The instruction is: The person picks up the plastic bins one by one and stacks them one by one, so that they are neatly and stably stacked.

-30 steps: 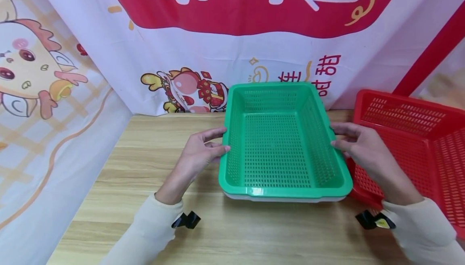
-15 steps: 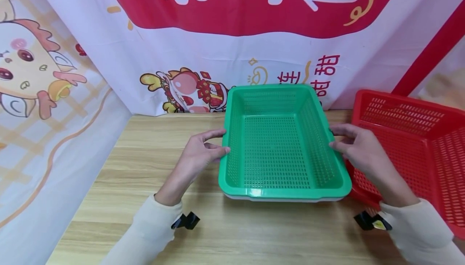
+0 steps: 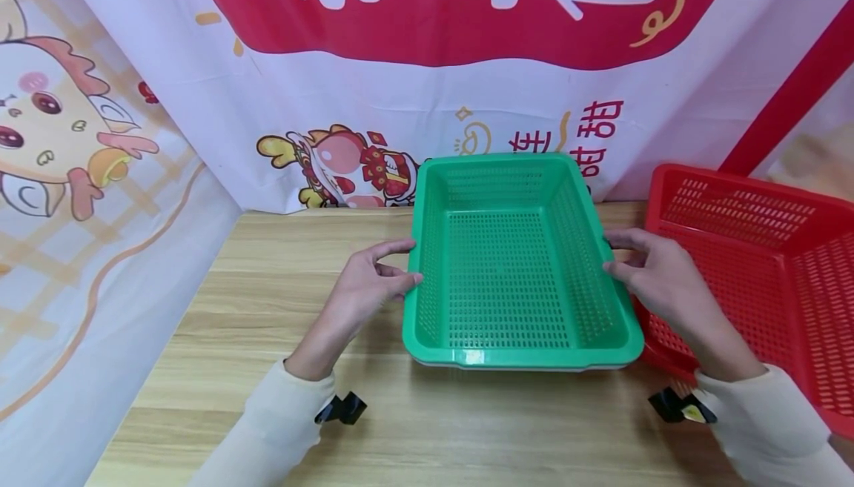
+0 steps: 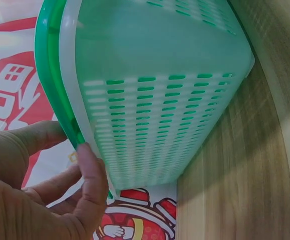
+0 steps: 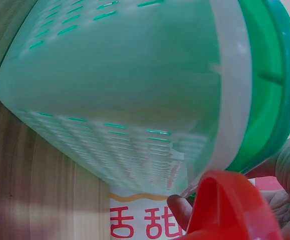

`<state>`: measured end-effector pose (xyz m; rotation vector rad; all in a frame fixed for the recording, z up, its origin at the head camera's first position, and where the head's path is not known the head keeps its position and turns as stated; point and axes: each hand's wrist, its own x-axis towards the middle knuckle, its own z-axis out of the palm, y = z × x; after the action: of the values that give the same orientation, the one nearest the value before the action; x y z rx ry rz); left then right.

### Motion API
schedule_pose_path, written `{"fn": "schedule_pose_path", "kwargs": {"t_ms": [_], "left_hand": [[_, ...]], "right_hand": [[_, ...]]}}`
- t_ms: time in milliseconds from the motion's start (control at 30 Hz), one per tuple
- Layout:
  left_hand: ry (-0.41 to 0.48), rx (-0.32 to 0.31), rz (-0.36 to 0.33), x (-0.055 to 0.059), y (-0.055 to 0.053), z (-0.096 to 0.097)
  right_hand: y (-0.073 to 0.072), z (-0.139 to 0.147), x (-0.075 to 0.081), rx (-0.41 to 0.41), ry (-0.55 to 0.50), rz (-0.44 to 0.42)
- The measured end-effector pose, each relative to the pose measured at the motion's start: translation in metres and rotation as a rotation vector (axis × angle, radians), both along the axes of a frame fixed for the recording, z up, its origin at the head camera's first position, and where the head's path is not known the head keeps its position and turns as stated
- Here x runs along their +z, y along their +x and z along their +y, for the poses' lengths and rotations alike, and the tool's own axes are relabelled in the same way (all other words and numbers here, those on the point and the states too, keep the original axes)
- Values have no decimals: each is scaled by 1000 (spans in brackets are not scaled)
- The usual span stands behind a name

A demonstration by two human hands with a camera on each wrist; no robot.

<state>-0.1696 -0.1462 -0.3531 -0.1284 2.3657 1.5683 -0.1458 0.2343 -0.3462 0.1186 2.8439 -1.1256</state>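
Note:
A green plastic basket [image 3: 507, 279] with slotted walls sits nested inside a white basket [image 4: 145, 115] on the wooden table. My left hand [image 3: 367, 277] holds the left side of the green rim, thumb on top. In the left wrist view, its fingers [image 4: 90, 175] reach under the green rim, right at the white one. Opposite, my right hand [image 3: 657, 268] grips the right side of the green rim in the same way. The right wrist view shows the white rim [image 5: 237, 85] just below the green one, with part of that hand hidden behind a red rim.
A red slotted basket [image 3: 727, 279] stands close on the right, partly under my right forearm. Wooden tabletop [image 3: 267, 309] stretches to the left and front. A printed cloth [image 3: 320, 94] hangs directly behind the baskets.
The green basket has settled slightly lower, and less of the white rim shows beneath its front edge. Both hands keep their hold and have barely moved.

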Motion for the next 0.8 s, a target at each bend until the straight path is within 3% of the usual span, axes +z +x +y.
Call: {"fn": "schedule_pose_path", "kwargs": {"t_ms": [500, 800], "left_hand": [[96, -17, -21, -4, 6, -7], [86, -15, 7, -6, 8, -27]], "right_hand": [[-2, -7, 3, 29, 25, -33], [-3, -22, 2, 60, -66, -70]]}}
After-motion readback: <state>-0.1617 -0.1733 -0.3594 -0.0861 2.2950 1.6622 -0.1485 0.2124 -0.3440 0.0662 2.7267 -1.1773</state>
